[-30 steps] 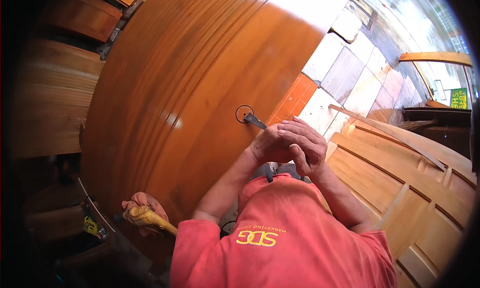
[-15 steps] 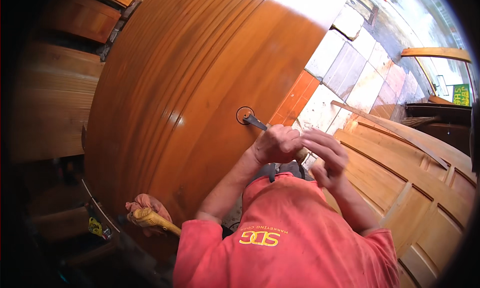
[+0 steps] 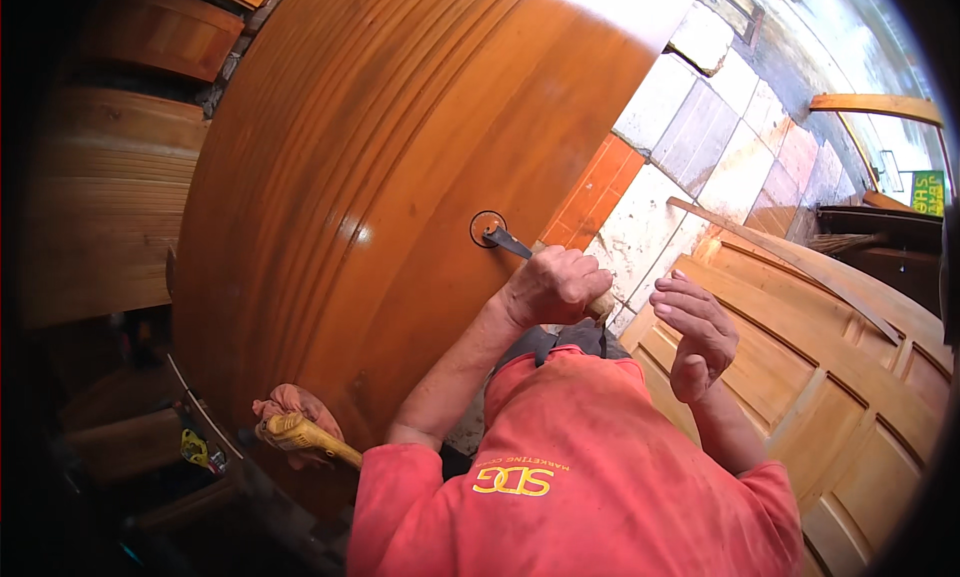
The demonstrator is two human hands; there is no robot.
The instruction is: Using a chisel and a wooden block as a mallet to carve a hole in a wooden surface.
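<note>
My left hand (image 3: 558, 285) is wrapped round the handle of a chisel (image 3: 513, 244). Its dark blade slants down to a dark-outlined circle (image 3: 488, 215) on a brown varnished wooden door (image 3: 430, 167), and the tip meets the wood inside that ring. The butt of the wooden handle sticks out past my fist. To the right, my right hand (image 3: 697, 327) is raised beside the handle end, apart from it, with fingers stretched and nothing held.
A yellow power tool (image 3: 305, 437) lies with a pinkish cloth (image 3: 300, 402) on the door at lower left. An unfinished panelled door (image 3: 800, 377) with a thin wood strip (image 3: 790, 267) across it lies at right. Beyond are floor tiles (image 3: 690, 137) and stacked boards (image 3: 120, 177).
My right hand has swung away from the chisel's handle end, to the right and slightly down. The left hand and chisel stay in place.
</note>
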